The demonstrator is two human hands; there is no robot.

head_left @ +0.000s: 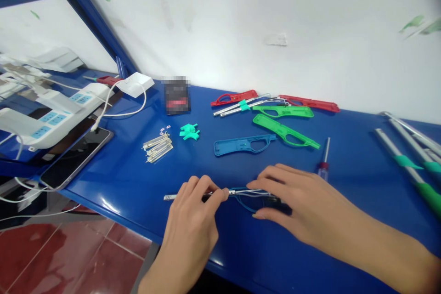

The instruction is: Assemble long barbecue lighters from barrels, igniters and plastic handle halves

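Note:
A lighter with a blue handle shell and a thin metal tube lies low over the table's near side, under both hands. My left hand is closed round the tube, thumb and fingertips pinching it near its middle. Thin white wires run from there along the handle. My right hand wraps the handle end, fingers above and thumb below. A dark part beneath its palm is mostly hidden. Behind the hands lies another blue handle shell. A screwdriver lies just beyond my right hand.
Green shells, red shells and metal tubes lie toward the wall. Teal plastic pieces and small clear-and-metal parts sit left of centre. A phone and power strip are left; more tubes right.

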